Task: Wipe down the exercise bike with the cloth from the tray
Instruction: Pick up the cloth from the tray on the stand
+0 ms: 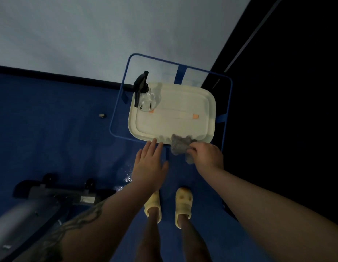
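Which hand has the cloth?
The right hand pinches the grey cloth at the tray's near edge; the left hand is flat, empty.

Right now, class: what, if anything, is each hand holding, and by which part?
The right hand pinches the crumpled grey cloth by its right-hand end, at the cream plastic tray's near edge. The left hand holds nothing.

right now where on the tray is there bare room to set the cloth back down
The middle and right of the tray are bare, between the spray bottle at its far left corner and the cloth the right hand holds over the near rim. The left hand crowds the near left edge.
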A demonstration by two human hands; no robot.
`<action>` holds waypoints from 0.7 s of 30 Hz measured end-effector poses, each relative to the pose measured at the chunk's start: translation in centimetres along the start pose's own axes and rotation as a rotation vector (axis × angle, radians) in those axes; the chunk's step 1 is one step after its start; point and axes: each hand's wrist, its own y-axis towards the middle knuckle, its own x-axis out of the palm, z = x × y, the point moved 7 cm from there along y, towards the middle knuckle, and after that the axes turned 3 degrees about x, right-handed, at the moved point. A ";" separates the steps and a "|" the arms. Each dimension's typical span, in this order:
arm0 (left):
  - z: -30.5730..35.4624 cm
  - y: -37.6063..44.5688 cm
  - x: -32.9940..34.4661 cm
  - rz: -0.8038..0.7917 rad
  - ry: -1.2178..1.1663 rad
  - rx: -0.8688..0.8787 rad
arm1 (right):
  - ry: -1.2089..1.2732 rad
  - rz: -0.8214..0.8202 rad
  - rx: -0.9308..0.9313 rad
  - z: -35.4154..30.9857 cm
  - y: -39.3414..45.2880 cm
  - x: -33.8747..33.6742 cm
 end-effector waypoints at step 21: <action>-0.4 -9.1 -28.0 0.542 -0.093 -0.110 | 0.273 0.367 -0.456 -14.6 -8.5 -23.2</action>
